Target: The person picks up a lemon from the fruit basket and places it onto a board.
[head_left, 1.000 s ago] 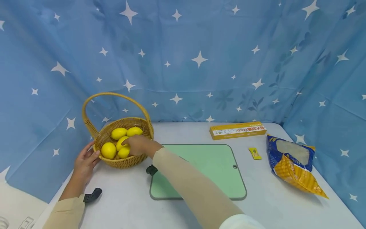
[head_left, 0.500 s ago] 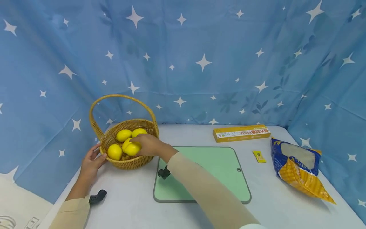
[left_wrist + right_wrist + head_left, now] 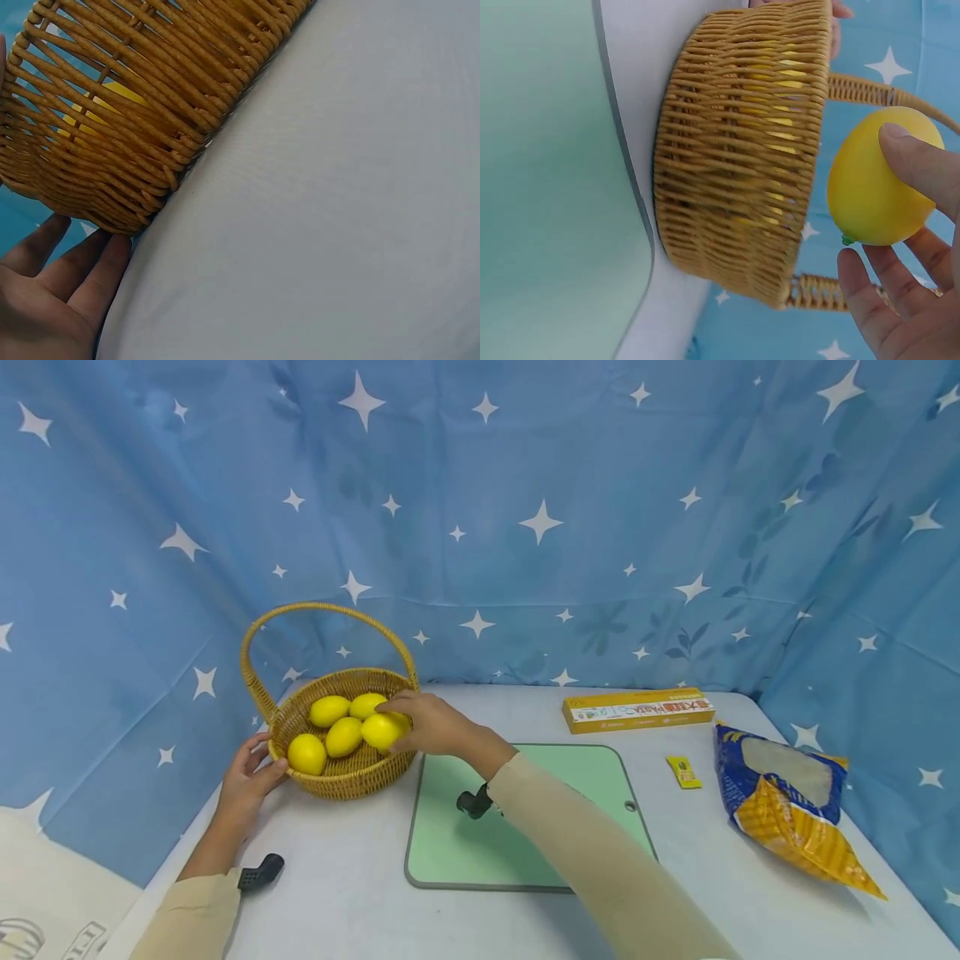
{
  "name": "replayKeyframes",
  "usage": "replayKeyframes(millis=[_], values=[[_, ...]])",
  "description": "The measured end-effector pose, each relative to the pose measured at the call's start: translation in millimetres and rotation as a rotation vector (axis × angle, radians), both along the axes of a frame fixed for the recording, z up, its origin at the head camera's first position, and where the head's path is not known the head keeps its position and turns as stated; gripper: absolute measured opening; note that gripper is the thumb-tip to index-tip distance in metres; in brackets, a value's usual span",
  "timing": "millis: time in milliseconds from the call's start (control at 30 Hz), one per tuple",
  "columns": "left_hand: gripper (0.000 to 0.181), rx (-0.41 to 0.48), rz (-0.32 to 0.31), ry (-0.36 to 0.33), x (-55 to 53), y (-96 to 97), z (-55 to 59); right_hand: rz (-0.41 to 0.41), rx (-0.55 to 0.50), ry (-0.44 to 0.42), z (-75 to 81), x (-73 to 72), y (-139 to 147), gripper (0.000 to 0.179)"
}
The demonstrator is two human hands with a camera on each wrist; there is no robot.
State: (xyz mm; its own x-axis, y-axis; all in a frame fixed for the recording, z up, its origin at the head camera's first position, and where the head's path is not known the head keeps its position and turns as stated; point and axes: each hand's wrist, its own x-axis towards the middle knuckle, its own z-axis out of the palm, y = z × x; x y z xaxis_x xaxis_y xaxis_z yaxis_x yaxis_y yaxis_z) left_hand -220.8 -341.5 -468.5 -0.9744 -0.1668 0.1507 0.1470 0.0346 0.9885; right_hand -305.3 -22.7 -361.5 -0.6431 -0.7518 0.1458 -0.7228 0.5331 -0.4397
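My right hand (image 3: 435,727) holds a yellow lemon (image 3: 881,176) with a green tip, thumb on one side and fingers on the other. In the right wrist view the lemon is above the rim of the wicker basket (image 3: 735,150); in the head view it appears over the basket's right part. Inside the basket (image 3: 352,785) lie several more lemons, such as a front-left lemon (image 3: 307,754) and a middle lemon (image 3: 343,737). My left hand (image 3: 243,785) grips the basket's left side, its thumb at the rim and fingers (image 3: 101,277) against the outer wall.
A green cutting board (image 3: 450,852) lies right of the basket, under my right forearm. Farther right are a yellow pasta box (image 3: 637,712), a small yellow packet (image 3: 684,772) and a blue-and-orange bag (image 3: 787,802). A starry blue curtain (image 3: 510,568) stands behind the white table (image 3: 337,877).
My right hand has lifted a lemon from among the others and moved it right, toward the basket's right rim. My left hand stays on the basket. The head view has shifted slightly.
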Motion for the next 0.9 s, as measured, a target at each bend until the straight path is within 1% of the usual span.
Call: replayKeyframes(millis=[67, 167, 300, 567, 767, 833, 900], values=[[0.062, 0.001, -0.011, 0.01, 0.3, -0.1, -0.1, -0.001, -0.016, 0.01, 2.8, 2.0, 6.5, 0.062], [0.064, -0.023, -0.019, 0.011, 0.3, -1.5, -1.3, 0.001, -0.021, 0.031, 5.0, 3.5, 15.1, 0.061], [0.065, -0.041, -0.023, 0.014, -0.3, -3.6, -3.6, 0.012, -0.027, 0.04, 4.0, 4.1, 25.2, 0.061], [0.066, -0.04, -0.029, 0.023, 0.3, -4.6, -5.2, -0.001, -0.061, 0.017, -7.6, 4.4, 45.4, 0.06], [0.066, -0.087, -0.014, 0.005, -0.1, -5.2, -4.0, -0.009, -0.056, -0.007, -14.9, 6.0, 54.0, 0.058], [0.067, -0.091, -0.013, 0.003, -0.6, -5.2, -4.1, -0.011, -0.052, -0.012, -17.5, 6.3, 55.8, 0.058], [0.067, -0.075, -0.017, 0.003, -1.3, -5.1, -4.6, -0.019, -0.046, -0.014, -20.6, 6.5, 57.6, 0.058]])
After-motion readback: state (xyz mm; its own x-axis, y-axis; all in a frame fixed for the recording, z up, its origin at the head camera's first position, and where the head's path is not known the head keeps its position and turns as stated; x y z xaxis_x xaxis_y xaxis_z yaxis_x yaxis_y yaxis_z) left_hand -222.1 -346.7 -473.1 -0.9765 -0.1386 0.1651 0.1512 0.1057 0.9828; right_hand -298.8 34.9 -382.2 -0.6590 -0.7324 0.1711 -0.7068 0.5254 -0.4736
